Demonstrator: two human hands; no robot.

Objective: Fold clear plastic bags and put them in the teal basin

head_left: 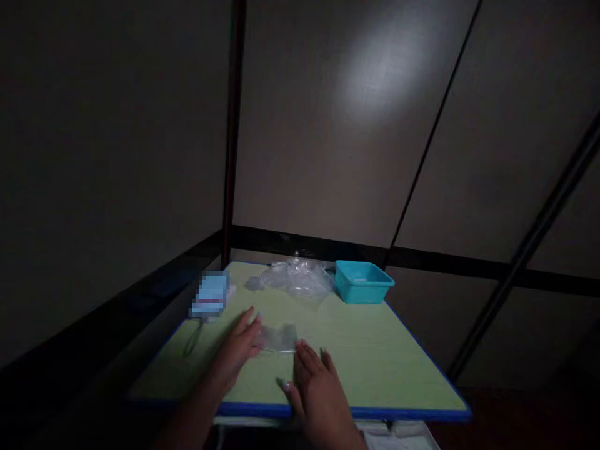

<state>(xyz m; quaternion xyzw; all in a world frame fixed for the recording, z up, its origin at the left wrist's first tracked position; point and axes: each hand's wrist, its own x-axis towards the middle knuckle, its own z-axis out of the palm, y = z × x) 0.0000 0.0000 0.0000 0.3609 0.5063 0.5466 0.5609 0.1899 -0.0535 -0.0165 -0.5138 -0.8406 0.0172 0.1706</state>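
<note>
A small clear plastic bag (280, 338) lies flat on the green table (375, 356) near its front edge. My left hand (239, 349) rests beside the bag's left end, fingers stretched out and touching it. To the bag's right, and a little nearer me, my right hand (315, 382) lies on the table with its fingers spread, their tips at the bag's right edge. Neither hand grips anything.
A heap of clear plastic bags (299, 278) sits at the far side of the table, with a teal plastic tub (363, 282) to its right. A blurred bluish object (210, 294) with a cord lies at the far left. Dim panelled walls surround the blue-edged table.
</note>
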